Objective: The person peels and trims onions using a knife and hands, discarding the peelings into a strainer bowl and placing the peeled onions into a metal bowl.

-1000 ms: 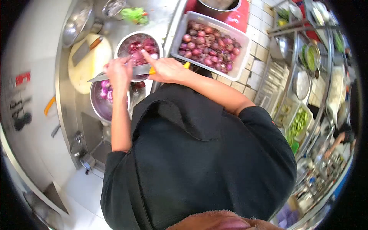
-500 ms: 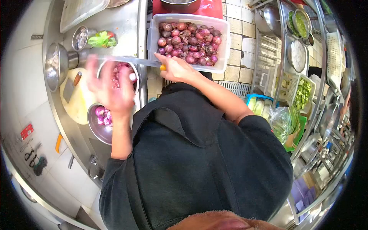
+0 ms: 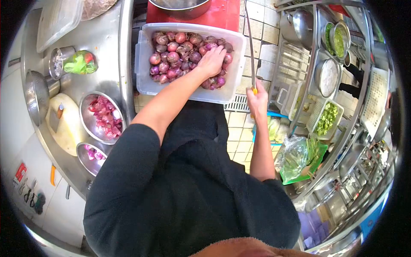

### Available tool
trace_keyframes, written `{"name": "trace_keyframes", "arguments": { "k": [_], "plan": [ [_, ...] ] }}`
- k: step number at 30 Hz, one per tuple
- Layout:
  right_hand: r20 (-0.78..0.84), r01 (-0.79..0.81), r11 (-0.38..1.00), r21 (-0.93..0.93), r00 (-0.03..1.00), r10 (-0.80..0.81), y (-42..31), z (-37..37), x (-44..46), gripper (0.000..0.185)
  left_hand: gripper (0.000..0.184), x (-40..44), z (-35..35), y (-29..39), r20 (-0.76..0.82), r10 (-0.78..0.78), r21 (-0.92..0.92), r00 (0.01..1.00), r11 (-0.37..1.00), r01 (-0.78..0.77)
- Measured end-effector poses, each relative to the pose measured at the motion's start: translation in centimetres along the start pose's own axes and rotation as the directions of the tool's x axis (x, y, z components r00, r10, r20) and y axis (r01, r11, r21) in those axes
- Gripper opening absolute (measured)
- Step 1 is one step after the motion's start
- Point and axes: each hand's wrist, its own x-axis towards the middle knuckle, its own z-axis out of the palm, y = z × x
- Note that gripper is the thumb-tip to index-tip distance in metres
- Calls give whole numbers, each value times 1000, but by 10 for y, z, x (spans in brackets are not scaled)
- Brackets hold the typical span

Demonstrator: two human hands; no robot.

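A clear plastic bin point(image 3: 145, 85) holds many red onions point(image 3: 171, 64). Into its right side reaches my left hand point(image 3: 212, 63), its fingers stretched over the onions and touching them; the fingertips are partly hidden among them. My right hand point(image 3: 257, 103) is closed around the yellow handle of a long knife point(image 3: 251, 47), raised beside the bin with the blade pointing away from me. On the steel counter to the left sits a metal bowl point(image 3: 84, 124) of red onion skins and pieces. Just nearer to me, a second metal bowl point(image 3: 87, 165) contains peeled purple onions.
A round cutting board point(image 3: 70, 137) with a cleaver point(image 3: 55, 118) lies on the counter point(image 3: 107, 55) at left. Beyond are a bagged green vegetable point(image 3: 80, 63) and a steel pot point(image 3: 58, 60). A dark pot point(image 3: 184, 10) stands behind the bin. Racks of vegetables and pans line the right.
My left hand has moved from above the skins bowl to the onions in the bin. My right hand has swung the knife away from that bowl to the bin's right. The view has shifted right.
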Motion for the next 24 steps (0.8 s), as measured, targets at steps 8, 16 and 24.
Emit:
{"name": "trace_keyframes", "arguments": {
  "k": [8,16,24],
  "plan": [
    [73,-239,895,377,971,228,16,17,-39,51,91,60,16,20,404,-341,149,849,940,306],
    [99,-230,903,362,973,209,17,26,-15,51,77,68,23,-3,370,-306,20,877,947,322],
    [90,-192,923,333,981,171,14,31,-8,46,73,24,-7,-12,375,-201,-68,905,968,243]
  ]
}}
